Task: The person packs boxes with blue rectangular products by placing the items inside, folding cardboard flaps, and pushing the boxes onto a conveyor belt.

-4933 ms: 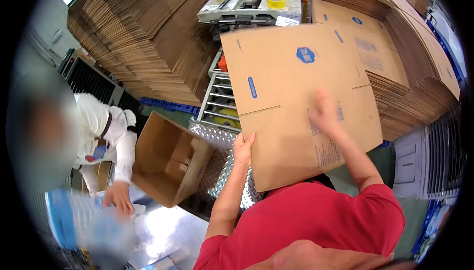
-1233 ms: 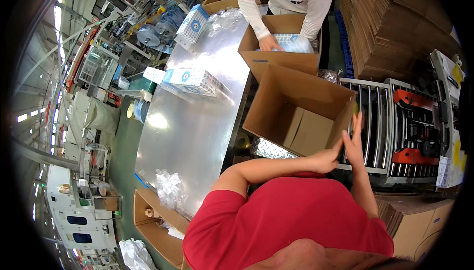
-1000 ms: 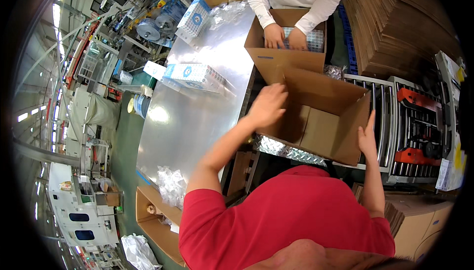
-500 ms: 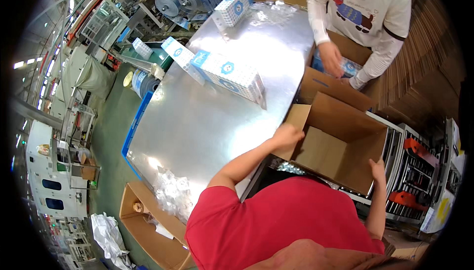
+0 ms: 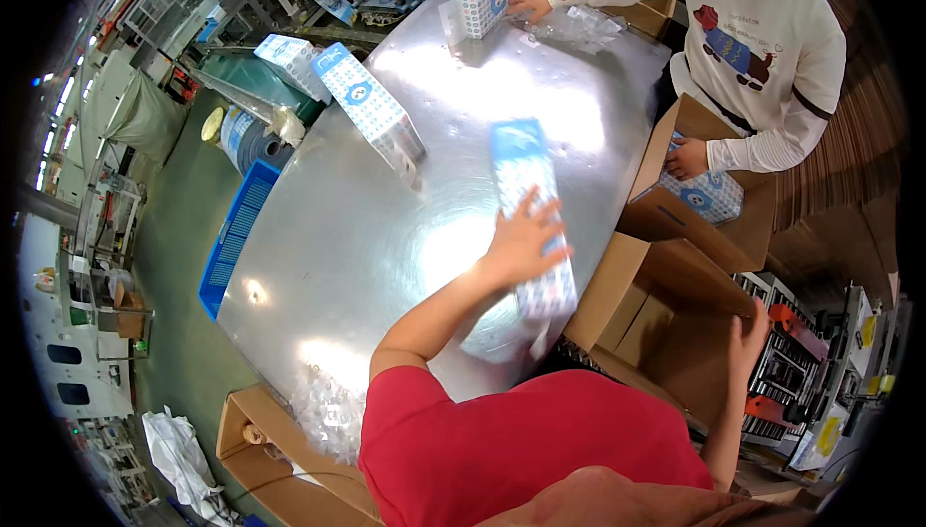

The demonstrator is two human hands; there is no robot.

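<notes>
Blue-white pack [image 5: 529, 218], left hand [image 5: 522, 241] on it

The long pack [image 5: 529, 218] under the left hand [image 5: 521, 241] is blue at the far end and white with tiny blue dots along the rest, same look as the other packs [image 5: 371, 112] on the shiny silver table [image 5: 338, 238]. Open carton [image 5: 666, 324] is plain brown cardboard, and there's a bright blue crate [image 5: 231, 243] off the table's left edge. Co-worker's top [image 5: 762, 45] is cream with dark cuffs and a small red and brown print.
</notes>
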